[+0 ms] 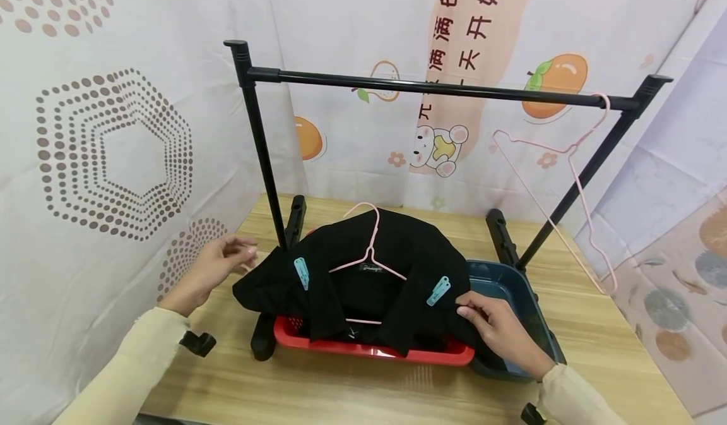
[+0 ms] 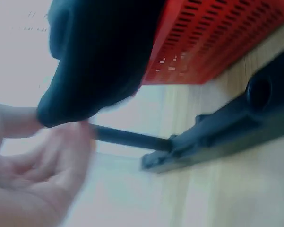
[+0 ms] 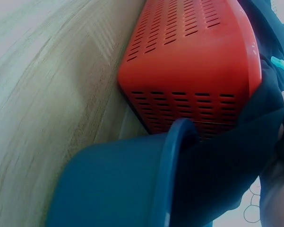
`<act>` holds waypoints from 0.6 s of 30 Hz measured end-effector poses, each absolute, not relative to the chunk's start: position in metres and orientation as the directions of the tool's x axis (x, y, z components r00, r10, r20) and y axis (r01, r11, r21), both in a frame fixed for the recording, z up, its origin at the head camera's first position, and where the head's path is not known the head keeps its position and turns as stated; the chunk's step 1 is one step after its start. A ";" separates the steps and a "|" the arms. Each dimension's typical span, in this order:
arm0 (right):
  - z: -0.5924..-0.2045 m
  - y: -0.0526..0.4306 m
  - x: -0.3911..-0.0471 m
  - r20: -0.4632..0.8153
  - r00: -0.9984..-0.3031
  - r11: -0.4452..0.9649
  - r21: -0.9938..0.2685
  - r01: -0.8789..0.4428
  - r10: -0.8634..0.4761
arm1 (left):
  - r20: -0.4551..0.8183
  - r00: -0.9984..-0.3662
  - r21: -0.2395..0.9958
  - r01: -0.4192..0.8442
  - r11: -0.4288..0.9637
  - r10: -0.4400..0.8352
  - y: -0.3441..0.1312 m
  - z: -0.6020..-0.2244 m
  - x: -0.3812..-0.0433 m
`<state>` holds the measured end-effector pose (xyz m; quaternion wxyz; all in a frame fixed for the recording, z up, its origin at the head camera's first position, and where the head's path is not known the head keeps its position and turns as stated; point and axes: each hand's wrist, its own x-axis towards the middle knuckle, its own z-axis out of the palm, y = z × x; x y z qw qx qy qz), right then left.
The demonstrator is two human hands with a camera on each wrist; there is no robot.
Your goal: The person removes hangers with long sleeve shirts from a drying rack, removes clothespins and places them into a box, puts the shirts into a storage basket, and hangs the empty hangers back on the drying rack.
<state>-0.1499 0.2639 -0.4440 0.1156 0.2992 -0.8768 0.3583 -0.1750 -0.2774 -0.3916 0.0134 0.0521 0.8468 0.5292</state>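
A black jacket (image 1: 420,242) lies spread over a red basket (image 1: 375,350), its front open and its neck label showing. A pink hanger (image 1: 372,251) sits inside it, hook upward. Two light-blue clothespins, a left one (image 1: 301,273) and a right one (image 1: 438,291), are on its shoulder areas. My right hand (image 1: 502,327) pinches the jacket's right side between thumb and fingers. Beside the jacket's left end is my left hand (image 1: 212,270), fingers loosely bent, with no cloth visibly gripped. In the left wrist view the dark cloth partly hides the blurred left fingers (image 2: 68,151).
A black rack with a horizontal bar (image 1: 426,87) stands behind and around the basket. At the bar's right end hangs another pink hanger (image 1: 576,153). A dark-blue basin (image 1: 500,273) is right of the red basket, partly under the jacket. All stand on a wooden table (image 1: 596,349).
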 end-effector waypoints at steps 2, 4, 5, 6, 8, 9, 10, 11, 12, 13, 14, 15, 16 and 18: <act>-0.444 0.264 -0.150 0.415 -0.795 0.565 -0.559 -0.607 -0.443 | 0.135 -0.984 0.865 0.176 0.470 0.118 -0.276 -0.385 -0.172; -0.443 0.263 -0.150 0.407 -0.802 0.570 -0.565 -0.597 -0.437 | 0.207 -0.958 0.803 0.282 0.524 0.198 -0.273 -0.380 -0.169; -0.442 0.263 -0.150 0.403 -0.807 0.574 -0.568 -0.591 -0.432 | 0.228 -0.940 0.761 0.334 0.555 0.254 -0.271 -0.378 -0.167; -0.441 0.263 -0.151 0.401 -0.809 0.578 -0.567 -0.587 -0.429 | 0.241 -0.918 0.728 0.385 0.567 0.315 -0.269 -0.377 -0.166; -0.439 0.263 -0.151 0.402 -0.814 0.587 -0.565 -0.580 -0.418 | 0.241 -0.868 0.672 0.472 0.570 0.435 -0.264 -0.376 -0.165; -0.438 0.264 -0.152 0.408 -0.812 0.592 -0.556 -0.583 -0.417 | 0.239 -0.841 0.648 0.510 0.565 0.486 -0.262 -0.377 -0.165; -0.437 0.264 -0.152 0.414 -0.811 0.597 -0.549 -0.585 -0.414 | 0.236 -0.817 0.632 0.540 0.556 0.525 -0.260 -0.378 -0.165; -0.437 0.264 -0.153 0.419 -0.809 0.601 -0.542 -0.587 -0.412 | 0.233 -0.798 0.623 0.562 0.545 0.556 -0.258 -0.379 -0.166; -0.436 0.265 -0.153 0.427 -0.805 0.603 -0.534 -0.592 -0.413 | 0.230 -0.783 0.621 0.576 0.532 0.579 -0.256 -0.380 -0.166; -0.436 0.265 -0.154 0.431 -0.804 0.604 -0.532 -0.593 -0.410 | 0.231 -0.768 0.616 0.591 0.521 0.597 -0.255 -0.381 -0.166; -0.436 0.265 -0.154 0.438 -0.801 0.603 -0.529 -0.597 -0.408 | 0.234 -0.758 0.616 0.600 0.510 0.609 -0.253 -0.381 -0.167; -0.435 0.266 -0.155 0.445 -0.797 0.602 -0.525 -0.602 -0.408 | 0.236 -0.751 0.618 0.606 0.501 0.616 -0.253 -0.381 -0.167; -0.435 0.266 -0.155 0.450 -0.795 0.599 -0.525 -0.604 -0.406 | 0.239 -0.748 0.618 0.609 0.497 0.620 -0.252 -0.381 -0.168; -0.434 0.266 -0.156 0.459 -0.789 0.593 -0.524 -0.611 -0.408 | 0.245 -0.743 0.612 0.617 0.495 0.623 -0.251 -0.380 -0.168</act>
